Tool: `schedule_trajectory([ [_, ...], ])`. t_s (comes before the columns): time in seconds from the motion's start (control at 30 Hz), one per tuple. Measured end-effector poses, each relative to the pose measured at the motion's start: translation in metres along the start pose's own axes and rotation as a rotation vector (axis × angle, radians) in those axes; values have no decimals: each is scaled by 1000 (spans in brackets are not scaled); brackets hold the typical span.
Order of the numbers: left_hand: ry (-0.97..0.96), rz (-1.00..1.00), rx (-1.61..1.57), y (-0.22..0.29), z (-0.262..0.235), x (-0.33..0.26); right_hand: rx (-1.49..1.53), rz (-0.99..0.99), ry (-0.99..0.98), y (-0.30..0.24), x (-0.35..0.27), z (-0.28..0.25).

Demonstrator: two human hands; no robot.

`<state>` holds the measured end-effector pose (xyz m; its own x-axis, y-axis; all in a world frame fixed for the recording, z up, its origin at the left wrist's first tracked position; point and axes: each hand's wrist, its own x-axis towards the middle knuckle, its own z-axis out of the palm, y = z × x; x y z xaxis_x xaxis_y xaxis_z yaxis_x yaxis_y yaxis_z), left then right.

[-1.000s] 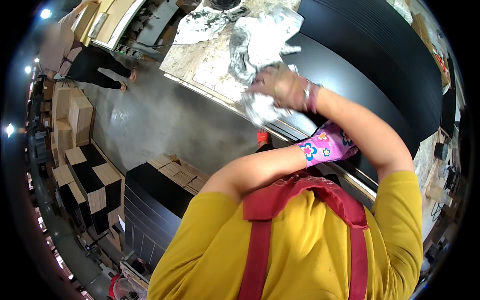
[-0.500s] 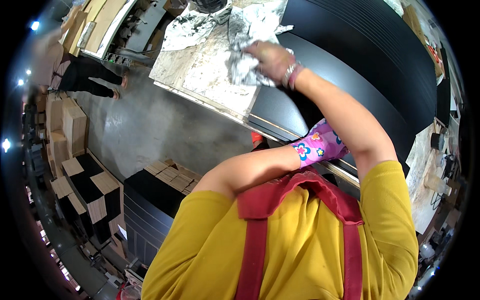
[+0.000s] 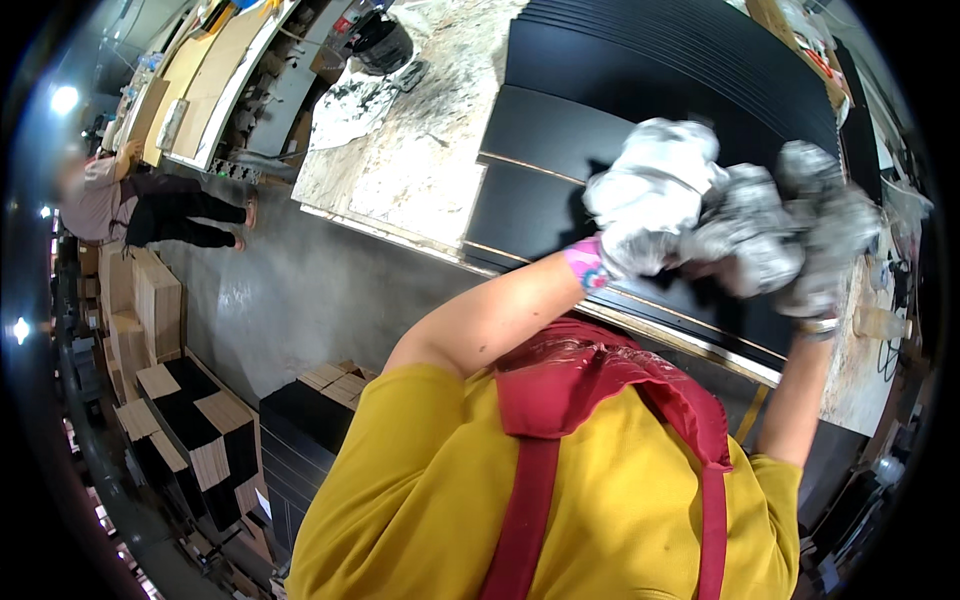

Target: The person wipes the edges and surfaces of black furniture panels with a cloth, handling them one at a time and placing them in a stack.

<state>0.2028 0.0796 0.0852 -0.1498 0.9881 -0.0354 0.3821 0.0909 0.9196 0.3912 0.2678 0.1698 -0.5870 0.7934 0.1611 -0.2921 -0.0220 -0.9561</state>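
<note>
Cloth [image 3: 660, 185], white and smudged grey, bunches above the near right part of the black panels [image 3: 540, 210]; motion blur hides whether it is one piece or several. The left hand, beyond a flowered cuff [image 3: 585, 265], and the right hand, beyond a bracelet [image 3: 818, 326], are both lost in it, so how their fingers stand cannot be told. The top edge cuts off the panels' far side. Rags [image 3: 350, 110] lie partly below a black bucket [image 3: 381, 43].
</note>
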Motion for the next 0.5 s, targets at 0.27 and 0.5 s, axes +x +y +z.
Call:
schedule_trajectory([
  [0.27,-492,-174,315,43,-23,37,-119,349,145,69,-85,-40],
  [0.5,508,-380,447,-110,-190,-5,-416,216,-24,27,-35,-367],
])
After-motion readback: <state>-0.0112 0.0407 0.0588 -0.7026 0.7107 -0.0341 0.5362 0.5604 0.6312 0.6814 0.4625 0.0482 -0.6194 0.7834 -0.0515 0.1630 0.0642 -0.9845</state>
